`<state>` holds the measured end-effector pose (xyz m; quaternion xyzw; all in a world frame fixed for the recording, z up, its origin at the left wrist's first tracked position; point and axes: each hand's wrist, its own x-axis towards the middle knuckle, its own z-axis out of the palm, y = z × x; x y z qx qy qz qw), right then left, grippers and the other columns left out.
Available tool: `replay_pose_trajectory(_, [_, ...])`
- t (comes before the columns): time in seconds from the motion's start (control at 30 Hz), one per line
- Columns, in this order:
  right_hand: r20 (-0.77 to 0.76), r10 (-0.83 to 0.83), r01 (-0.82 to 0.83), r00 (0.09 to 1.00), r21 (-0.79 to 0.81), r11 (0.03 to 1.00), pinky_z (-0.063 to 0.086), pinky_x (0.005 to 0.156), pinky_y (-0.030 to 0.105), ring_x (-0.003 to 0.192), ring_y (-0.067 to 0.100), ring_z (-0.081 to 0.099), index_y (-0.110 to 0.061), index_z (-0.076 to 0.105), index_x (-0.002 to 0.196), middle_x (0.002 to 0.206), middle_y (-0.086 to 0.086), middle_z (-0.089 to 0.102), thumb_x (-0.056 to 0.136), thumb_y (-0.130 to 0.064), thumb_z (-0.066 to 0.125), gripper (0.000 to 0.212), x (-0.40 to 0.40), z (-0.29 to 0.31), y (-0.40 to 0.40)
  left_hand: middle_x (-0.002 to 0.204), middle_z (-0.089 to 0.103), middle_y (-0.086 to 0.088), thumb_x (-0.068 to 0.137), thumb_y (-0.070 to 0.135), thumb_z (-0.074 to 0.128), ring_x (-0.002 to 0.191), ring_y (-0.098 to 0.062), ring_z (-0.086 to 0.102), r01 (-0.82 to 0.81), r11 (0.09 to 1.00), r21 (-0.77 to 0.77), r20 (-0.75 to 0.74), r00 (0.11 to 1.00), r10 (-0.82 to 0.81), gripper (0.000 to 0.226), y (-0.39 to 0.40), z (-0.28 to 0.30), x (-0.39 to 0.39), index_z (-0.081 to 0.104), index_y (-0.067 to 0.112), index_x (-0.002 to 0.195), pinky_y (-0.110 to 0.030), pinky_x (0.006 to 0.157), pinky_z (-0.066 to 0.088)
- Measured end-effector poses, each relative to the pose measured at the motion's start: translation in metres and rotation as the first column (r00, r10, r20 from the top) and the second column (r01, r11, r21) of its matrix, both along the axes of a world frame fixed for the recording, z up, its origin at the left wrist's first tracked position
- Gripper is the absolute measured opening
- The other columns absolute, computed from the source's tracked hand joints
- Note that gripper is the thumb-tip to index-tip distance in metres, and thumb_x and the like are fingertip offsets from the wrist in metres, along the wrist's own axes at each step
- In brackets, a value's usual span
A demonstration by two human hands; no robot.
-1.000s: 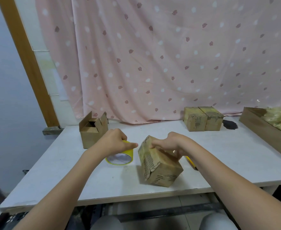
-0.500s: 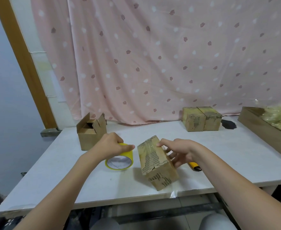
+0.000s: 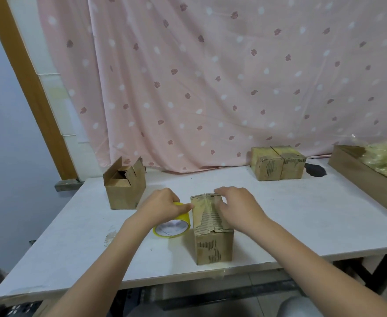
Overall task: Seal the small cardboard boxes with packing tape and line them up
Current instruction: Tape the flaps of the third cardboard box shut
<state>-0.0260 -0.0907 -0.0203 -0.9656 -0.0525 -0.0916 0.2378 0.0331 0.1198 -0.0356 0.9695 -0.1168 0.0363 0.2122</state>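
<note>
Left hand [image 3: 163, 208] grips tape roll [image 3: 173, 226], right hand [image 3: 238, 208] flat on box [image 3: 212, 229]; two sealed boxes [image 3: 278, 165] lined up, open box [image 3: 125, 186] left.

Left hand [image 3: 163, 208] hides the tape roll [image 3: 173, 226] (top part).

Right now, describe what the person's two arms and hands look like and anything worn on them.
Both forearms are bare as far as the head view shows: no sleeves in sight. The left hand and right hand wear no gloves, and no rings, watch or bracelets show. No markings are visible on either arm.
</note>
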Motion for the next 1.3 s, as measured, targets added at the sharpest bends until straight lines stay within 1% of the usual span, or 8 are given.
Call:
replay_pose_trajectory(0.07, [-0.022,0.111,-0.113,0.994,-0.110,0.987,0.047,0.089,0.039,0.115,0.031,0.056,-0.016,0.062,0.111,0.118,0.007,0.064,0.103,-0.033,0.038,0.030,-0.011,-0.001,0.016,0.048,0.014,0.005,0.081,0.058,0.067,0.052,-0.021,0.022,-0.023,0.999,0.025,0.023,0.999,0.023,0.070,-0.007,0.000,0.000,0.018,0.019,0.050,-0.031,0.054,0.017])
replay_pose_trajectory(0.17, [-0.163,0.187,-0.230,0.969,-0.309,0.923,0.041,0.104,0.045,0.140,0.027,0.034,-0.010,0.045,0.137,0.147,0.011,0.043,0.107,-0.034,0.030,0.041,-0.018,-0.010,0.022,0.049,0.017,0.004,0.082,0.057,0.066,0.053,-0.021,0.025,-0.043,0.998,0.055,0.031,0.999,0.042,0.068,-0.010,0.001,0.000,0.019,0.019,0.050,-0.030,0.052,0.018])
replay_pose_trajectory(0.3, [-0.159,0.157,-0.191,0.975,-0.227,0.955,0.026,0.118,0.039,0.150,0.016,0.016,-0.017,0.029,0.153,0.162,-0.002,0.022,0.107,-0.043,0.022,0.054,-0.017,-0.018,0.006,0.049,0.015,0.004,0.080,0.060,0.069,0.052,-0.019,0.021,-0.057,0.998,0.009,-0.005,0.998,0.057,0.070,-0.006,0.000,0.000,0.018,0.020,0.051,-0.032,0.051,0.014])
replay_pose_trajectory(0.5, [-0.125,-0.002,-0.020,0.992,-0.172,0.985,0.040,0.093,0.036,0.131,0.031,0.043,-0.006,0.056,0.112,0.147,0.020,0.039,0.104,-0.037,0.036,0.038,-0.011,-0.002,0.016,0.049,0.017,0.003,0.084,0.057,0.064,0.050,-0.020,0.023,-0.053,0.998,0.024,-0.001,0.999,0.053,0.066,-0.016,-0.002,-0.002,0.020,0.020,0.052,-0.031,0.050,0.015])
replay_pose_trajectory(0.7, [-0.432,-0.219,0.109,0.875,-0.266,0.958,0.040,0.071,0.032,0.094,0.027,0.052,-0.019,0.055,0.096,0.095,0.002,0.054,0.081,-0.057,0.056,0.041,0.031,0.020,0.043,0.048,0.021,0.001,0.095,0.059,0.051,0.047,-0.016,0.024,0.004,1.000,0.006,-0.050,0.999,-0.004,0.065,-0.013,-0.005,-0.003,0.022,0.018,0.053,-0.031,0.049,0.019])
replay_pose_trajectory(0.9, [-0.667,-0.221,-0.061,0.711,-0.372,0.926,0.040,0.079,0.033,0.117,0.025,0.060,-0.007,0.053,0.133,0.132,0.008,0.060,0.088,-0.074,0.042,0.081,0.044,0.035,0.048,0.050,0.019,0.001,0.100,0.052,0.046,0.046,-0.015,0.020,-0.013,0.992,-0.126,-0.077,0.997,0.003,0.062,-0.004,-0.008,-0.002,0.021,0.017,0.056,-0.030,0.048,0.017])
replay_pose_trajectory(1.03, [-0.688,-0.210,-0.095,0.694,-0.377,0.921,0.042,0.074,0.033,0.070,0.023,0.056,-0.012,0.058,0.117,0.086,0.007,0.060,0.089,-0.066,0.047,0.062,0.046,0.044,0.051,0.050,0.022,0.000,0.102,0.048,0.045,0.049,-0.017,0.023,-0.017,0.992,-0.126,-0.072,0.997,0.008,0.061,-0.008,-0.011,-0.004,0.021,0.016,0.055,-0.032,0.050,0.018])
replay_pose_trajectory(1.3, [-0.701,-0.135,-0.029,0.700,-0.218,0.976,0.045,0.097,0.038,0.103,0.029,0.055,-0.009,0.047,0.081,0.115,0.015,0.058,0.093,-0.050,0.051,0.043,0.029,0.055,0.034,0.057,0.017,0.001,0.096,0.044,0.060,0.053,-0.013,0.018,0.062,0.943,-0.326,-0.013,0.997,-0.070,0.059,0.009,-0.006,-0.016,0.022,0.019,0.059,-0.028,0.051,0.015])
